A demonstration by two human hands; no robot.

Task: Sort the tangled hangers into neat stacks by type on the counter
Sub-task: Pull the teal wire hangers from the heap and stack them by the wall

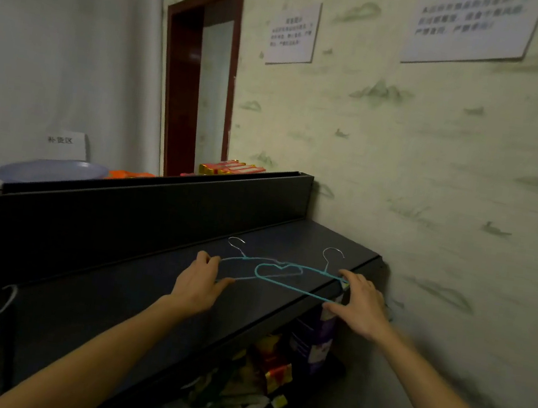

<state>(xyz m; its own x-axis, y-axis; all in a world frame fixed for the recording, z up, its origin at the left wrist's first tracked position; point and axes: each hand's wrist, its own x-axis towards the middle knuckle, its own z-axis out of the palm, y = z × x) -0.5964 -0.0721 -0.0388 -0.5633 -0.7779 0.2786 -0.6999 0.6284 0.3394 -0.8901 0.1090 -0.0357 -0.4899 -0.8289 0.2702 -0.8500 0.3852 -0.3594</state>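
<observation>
Step in hand: separating two interlocked hangers at the far right end of the surface point(131, 291). My left hand point(199, 282) has its grip pinched on the pale hanger point(246, 258); my right hand point(362, 305) on the teal hanger point(287, 286). Next move, I judge: draw them apart sideways, then stack each by type.

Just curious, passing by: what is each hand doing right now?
Left hand: pinching the left end of the pale blue hanger.
Right hand: gripping the right end of the teal hanger.
</observation>
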